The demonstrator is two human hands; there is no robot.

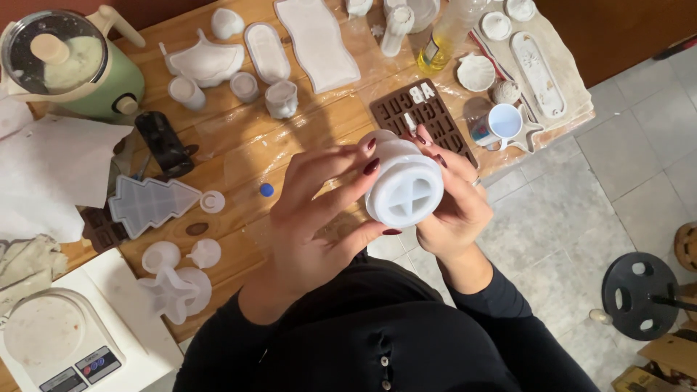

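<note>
One tree-shaped mould [149, 204], one brown letter mould [423, 116], one scale [54, 341], perhaps three small cylindrical cups [245, 86].

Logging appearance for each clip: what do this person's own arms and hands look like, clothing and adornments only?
Both arms wear long black sleeves pushed back to the wrists, part of a black top with small buttons down the front. The left hand and right hand are bare, with nails painted dark red. A ring shows on the right hand.

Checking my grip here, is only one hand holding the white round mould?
No, both the left hand and right hand clasp the white round mould.
</note>
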